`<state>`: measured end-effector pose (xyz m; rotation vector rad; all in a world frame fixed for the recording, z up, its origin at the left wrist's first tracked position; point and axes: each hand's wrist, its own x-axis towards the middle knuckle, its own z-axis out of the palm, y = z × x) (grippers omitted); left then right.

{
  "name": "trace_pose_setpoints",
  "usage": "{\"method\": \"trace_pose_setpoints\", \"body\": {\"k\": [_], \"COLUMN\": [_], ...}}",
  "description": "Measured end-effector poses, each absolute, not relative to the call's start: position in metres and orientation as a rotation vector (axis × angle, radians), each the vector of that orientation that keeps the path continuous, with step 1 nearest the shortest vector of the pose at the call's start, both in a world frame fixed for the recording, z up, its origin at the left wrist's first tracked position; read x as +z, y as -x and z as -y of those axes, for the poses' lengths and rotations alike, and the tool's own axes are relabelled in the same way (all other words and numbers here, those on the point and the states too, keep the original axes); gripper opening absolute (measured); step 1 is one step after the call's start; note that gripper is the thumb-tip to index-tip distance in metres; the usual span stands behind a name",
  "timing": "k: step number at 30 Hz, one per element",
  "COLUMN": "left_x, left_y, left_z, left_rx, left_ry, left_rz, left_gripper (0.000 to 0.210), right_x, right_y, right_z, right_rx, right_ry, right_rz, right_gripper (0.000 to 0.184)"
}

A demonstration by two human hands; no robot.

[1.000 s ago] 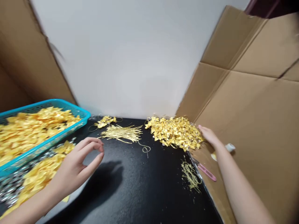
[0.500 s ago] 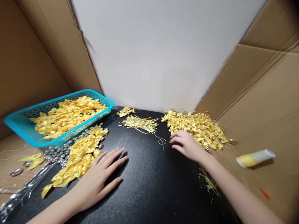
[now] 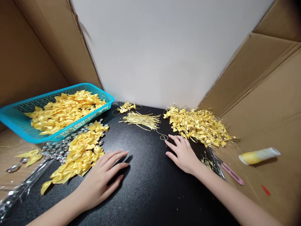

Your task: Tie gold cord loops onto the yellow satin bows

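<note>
My left hand (image 3: 105, 175) rests on the black tabletop (image 3: 145, 185), fingers spread and holding nothing. Beside it on the left lies a pile of yellow ribbon bows (image 3: 75, 157), with silvery beads (image 3: 55, 147) behind them. My right hand (image 3: 182, 153) is also open, palm down, its fingertips close to a loose gold cord (image 3: 164, 137). Whether it touches the cord I cannot tell. Beyond that hand spreads a heap of gold bows with beads and cords (image 3: 199, 127). Cut gold cords (image 3: 141, 121) lie in a bundle at the back middle.
A turquoise basket (image 3: 58, 137) of yellow bows stands at the back left. A few tied bows (image 3: 126, 107) lie by the white wall (image 3: 150, 56). On the right are a pink-handled tool (image 3: 231, 174), a white and yellow roll (image 3: 260, 156) and a red scrap (image 3: 266, 190). Cardboard walls both sides.
My right hand has drawn back from the gold heap, nearer to me and slightly left. The pink-handled tool has come into sight. My left hand stays nearly still; the view has shifted slightly.
</note>
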<state>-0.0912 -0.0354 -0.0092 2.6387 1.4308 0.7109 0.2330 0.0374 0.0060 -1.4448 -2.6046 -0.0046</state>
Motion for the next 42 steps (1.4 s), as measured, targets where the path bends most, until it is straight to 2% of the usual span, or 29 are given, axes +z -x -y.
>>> {"method": "trace_pose_setpoints", "body": {"k": [9,16,20,25,29,39,42], "left_x": [-0.014,-0.014,-0.012,-0.007,-0.005,-0.009,-0.011], "left_y": [0.094,0.094,0.078,0.028,0.001,0.047,0.057], "left_z": [0.035,0.035,0.022,-0.028,-0.065,-0.043,-0.026], "left_rx": [0.757,0.737,0.605,0.311,0.23,0.264,0.212], "left_ry": [-2.62,-2.647,-2.704,-2.709,-2.738,-2.791,-2.781], "left_rz": [-1.392,-1.357,-1.253,-0.902,-0.771,-1.35,-1.413], "left_gripper": [0.024,0.025,0.037,0.067,0.064,0.07,0.07], "right_x": [0.0,-0.002,0.003,0.006,0.005,0.009,0.012], "right_y": [-0.239,-0.239,-0.244,-0.245,-0.247,-0.292,-0.303], "right_z": [-0.021,-0.013,0.007,0.022,0.027,0.061,0.059], "right_rx": [-0.061,0.136,0.25,0.271,0.288,0.219,0.241], "right_ry": [1.477,1.458,1.335,1.272,1.263,1.256,1.236], "right_rz": [2.633,2.663,2.743,2.777,2.771,2.829,2.822], "right_gripper": [0.048,0.048,0.047,0.049,0.048,0.05,0.044]}}
